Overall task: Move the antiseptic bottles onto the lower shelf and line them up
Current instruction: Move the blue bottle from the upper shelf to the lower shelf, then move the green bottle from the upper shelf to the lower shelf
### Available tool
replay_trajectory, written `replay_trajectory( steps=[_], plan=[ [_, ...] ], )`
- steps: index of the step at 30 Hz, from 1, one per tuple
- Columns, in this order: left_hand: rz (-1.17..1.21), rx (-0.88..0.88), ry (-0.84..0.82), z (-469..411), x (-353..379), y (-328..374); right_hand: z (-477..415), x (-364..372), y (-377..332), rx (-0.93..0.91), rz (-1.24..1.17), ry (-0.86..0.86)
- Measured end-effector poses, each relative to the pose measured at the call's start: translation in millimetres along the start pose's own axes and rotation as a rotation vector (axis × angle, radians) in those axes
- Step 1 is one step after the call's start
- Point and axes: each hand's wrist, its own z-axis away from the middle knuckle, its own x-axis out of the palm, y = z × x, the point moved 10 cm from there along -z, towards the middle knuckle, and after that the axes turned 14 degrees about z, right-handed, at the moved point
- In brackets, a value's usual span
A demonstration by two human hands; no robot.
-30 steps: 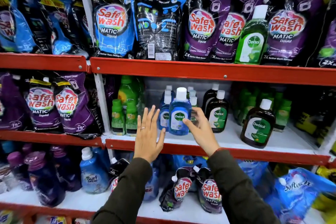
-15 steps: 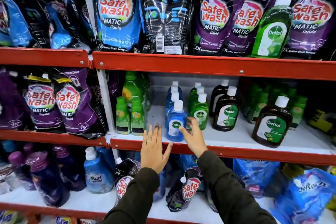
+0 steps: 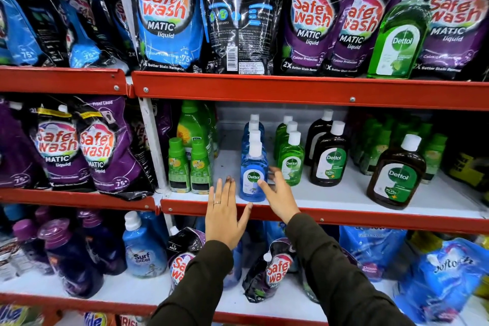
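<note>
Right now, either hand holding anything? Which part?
Nothing held. Left hand open beside the front blue Dettol bottle; right hand open, fingertips at its side, no closed grasp.

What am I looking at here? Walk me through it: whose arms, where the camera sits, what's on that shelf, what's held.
No machine: a person wearing a head camera looks down at their own hands before shop shelves. The left hand and right hand are open on either side of a blue Dettol bottle at the front of a row on the middle shelf; the right thumb touches it. Nothing is held. Green bottles and brown bottles stand alongside. One large green Dettol bottle is on the shelf above.
</note>
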Motion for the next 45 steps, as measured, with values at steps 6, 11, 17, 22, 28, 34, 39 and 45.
replay_trajectory(
  steps=[6,11,17,22,28,34,39,45],
  plan=[
    [0.106,-0.039,0.034,0.3,-9.7,6.1,22.3,-27.3,-9.9,-0.066,0.110,0.103],
    [0.199,-0.005,0.162,-2.0,-37.6,51.1,54.6,-80.9,-45.5,-0.254,0.385,0.361],
    [0.202,0.189,0.330,-26.3,-90.1,136.8,82.5,-162.8,-101.5,-0.411,0.577,0.685],
    [0.105,0.276,0.432,-64.6,-134.3,197.8,86.5,-235.8,-154.0,-0.496,0.559,0.860],
    [0.017,0.324,0.491,-115.0,-163.6,239.2,63.1,-306.8,-190.0,-0.455,0.519,0.900],
    [0.003,0.304,0.472,-135.1,-155.0,234.0,10.4,-339.0,-188.2,-0.306,0.324,0.603],
    [-0.032,0.301,0.520,-136.5,-153.6,234.1,-22.0,-351.2,-179.5,-0.174,0.245,0.483],
    [-0.039,0.302,0.530,-137.5,-152.7,233.2,-25.2,-355.3,-173.1,-0.140,0.101,0.487]
  ],
)
